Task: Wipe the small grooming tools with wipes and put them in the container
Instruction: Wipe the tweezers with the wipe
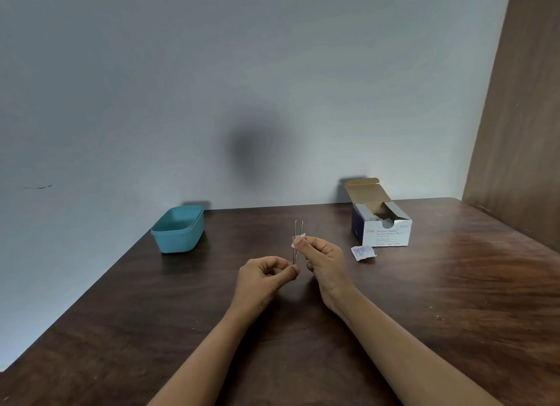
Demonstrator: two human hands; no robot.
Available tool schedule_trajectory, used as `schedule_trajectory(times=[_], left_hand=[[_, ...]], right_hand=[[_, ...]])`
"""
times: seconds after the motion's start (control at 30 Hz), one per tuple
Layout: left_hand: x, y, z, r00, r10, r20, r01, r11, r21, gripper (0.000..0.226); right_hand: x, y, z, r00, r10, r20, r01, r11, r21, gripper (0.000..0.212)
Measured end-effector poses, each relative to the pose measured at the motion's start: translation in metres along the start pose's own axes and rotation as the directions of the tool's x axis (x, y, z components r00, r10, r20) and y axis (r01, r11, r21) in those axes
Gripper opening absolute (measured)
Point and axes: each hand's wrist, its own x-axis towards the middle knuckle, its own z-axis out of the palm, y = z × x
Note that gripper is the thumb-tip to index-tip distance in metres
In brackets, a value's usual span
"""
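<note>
Thin metal tweezers [297, 228] stand upright above the middle of the table, tips pointing up. My left hand [263, 276] pinches their lower end between thumb and fingers. My right hand [324, 260] pinches a small white wipe [296, 241] around the middle of the tweezers. A teal plastic container [178, 229] sits open at the back left of the table, well apart from both hands; its inside looks bare.
An opened white and blue box of alcohol swabs [381, 223] stands at the back right. A torn swab wrapper [363, 252] lies in front of it. The dark wooden table [454, 284] meets a grey wall behind and a brown panel on the right.
</note>
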Motion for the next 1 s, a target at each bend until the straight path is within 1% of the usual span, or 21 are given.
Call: schedule_trajectory(times=[0.07,0.13,0.23,0.3,0.43,0.53,0.6,0.8,0.93,1.0], left_hand=[[-0.001,0.001,0.001,1.0,0.009,-0.004,-0.009,1.0,0.013,0.009],[-0.001,0.001,0.0,1.0,0.014,-0.022,-0.013,1.0,0.025,0.01],[-0.001,-0.001,-0.001,0.999,0.03,-0.037,-0.029,0.999,0.044,0.011],[-0.001,0.0,0.0,0.998,0.032,-0.05,-0.03,0.999,0.044,0.012],[0.0,0.001,-0.001,0.999,0.003,-0.05,-0.001,0.999,0.047,0.009],[-0.001,0.002,-0.001,1.0,-0.003,-0.012,0.004,0.996,0.089,0.008],[-0.002,0.003,0.0,1.0,0.004,-0.014,-0.002,0.994,0.112,0.008],[-0.004,0.007,0.0,1.0,-0.008,-0.016,0.01,0.993,0.115,0.009],[-0.005,0.011,-0.001,0.997,-0.078,-0.023,0.079,0.997,0.024,0.009],[-0.004,0.011,-0.005,0.994,-0.106,-0.029,0.106,0.994,-0.002,0.01]], right_hand=[[0.001,0.0,-0.003,1.0,0.017,-0.004,-0.017,1.0,0.021,0.01],[0.001,-0.001,-0.005,0.999,0.039,0.032,-0.039,0.999,0.013,0.012],[0.0,0.0,-0.005,0.992,0.049,0.115,-0.042,0.997,-0.064,0.017],[-0.001,0.0,-0.004,0.992,0.035,0.119,-0.023,0.995,-0.101,0.019],[0.002,-0.001,-0.005,1.0,0.017,0.023,-0.016,0.998,-0.052,0.017],[0.01,-0.002,-0.008,0.995,0.06,-0.08,-0.058,0.998,0.025,0.009],[0.016,-0.002,-0.012,0.986,0.093,-0.137,-0.083,0.994,0.077,0.003],[0.023,-0.003,-0.018,0.973,0.129,-0.191,-0.095,0.98,0.176,0.006],[0.026,-0.003,-0.019,0.965,0.158,-0.208,-0.107,0.966,0.236,0.001],[0.029,-0.002,-0.022,0.949,0.192,-0.251,-0.118,0.952,0.283,0.006]])
